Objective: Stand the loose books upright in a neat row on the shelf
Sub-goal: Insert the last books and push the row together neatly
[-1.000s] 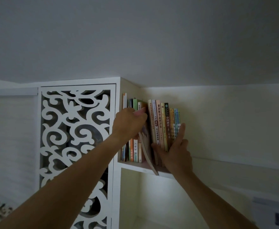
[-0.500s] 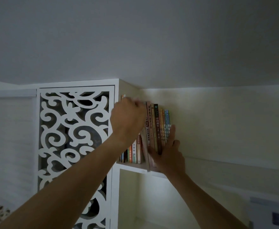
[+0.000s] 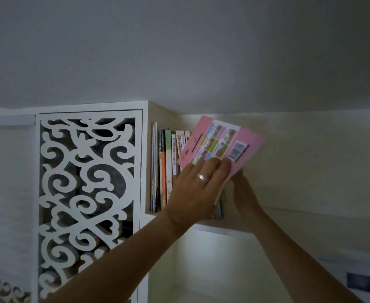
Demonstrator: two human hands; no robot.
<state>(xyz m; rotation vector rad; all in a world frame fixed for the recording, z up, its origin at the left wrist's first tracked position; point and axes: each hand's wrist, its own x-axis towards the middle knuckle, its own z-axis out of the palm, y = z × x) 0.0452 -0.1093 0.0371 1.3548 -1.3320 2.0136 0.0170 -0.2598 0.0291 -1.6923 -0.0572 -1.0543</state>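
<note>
books (image 3: pixel 168 169) stand upright in a row on the shelf (image 3: pixel 223 225) at the centre of the frame, their spines facing out, the leftmost against the cabinet side, and one more, a pink book (image 3: pixel 221 141), is held tilted in front of the right end of that row, its back cover with small pictures and a barcode turned toward the camera. nearest the camera, two bare forearms rise from the bottom edge, the left from the lower left and the right from the lower right, both reaching up toward the shelf. the left hand (image 3: pixel 198 191) grips the lower edge of the pink book, its fingers (image 3: pixel 220 166) lying together flat across the cover and a ring (image 3: pixel 202 177) on one of them; the thumb is hidden behind the book. the right hand (image 3: pixel 243 189) is just right of it and partly behind the pink book, at the right end of the row; whether its fingers are apart or together cannot be told, since the book covers them. the top corner of the pink book reaches near the ceiling line, and its left edge overlaps the tops of the pale spines behind it. left of the shelf is a white panel (image 3: pixel 87 193) cut in a scrolling openwork pattern, dark behind the cutouts. below the shelf a second, lighter compartment opens. above everything, a plain grey ceiling (image 3: pixel 179 51) fills the upper half of the frame.
</note>
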